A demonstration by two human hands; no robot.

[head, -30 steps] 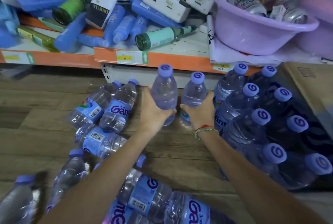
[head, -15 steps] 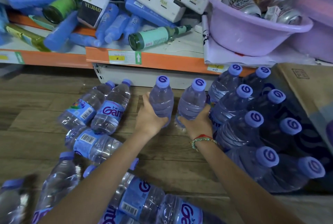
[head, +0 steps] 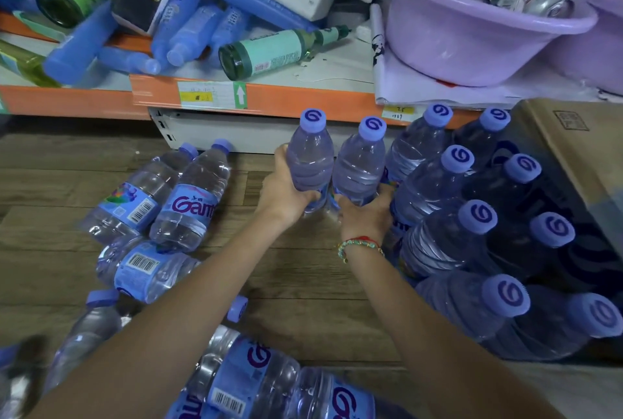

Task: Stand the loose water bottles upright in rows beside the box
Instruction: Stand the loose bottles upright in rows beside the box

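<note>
- Since the earlier frames, both held bottles have been brought rightward and closer together, toward the standing rows beside the box (head: 573, 148); the gap between the two has been closed.
- Head view: the left bottle (head: 312, 162) is gripped low on its body by the left hand (head: 286, 196), fingers wrapped round it; the right bottle (head: 360, 165) is gripped likewise by the right hand (head: 365, 216), just left of the upright rows (head: 472, 216), which stand against the box.
- Loose bottles (head: 188, 196) are seen lying on the floor (head: 303, 267), well left of the box and nearer the camera.
- Each bottle is judged full, so moderately heavy; the thin plastic wall would give under a squeeze and the smooth surface may slip.
- A hold around the ribbed lower body is judged firmest; the base should be set flat so neighbours are not toppled.
</note>
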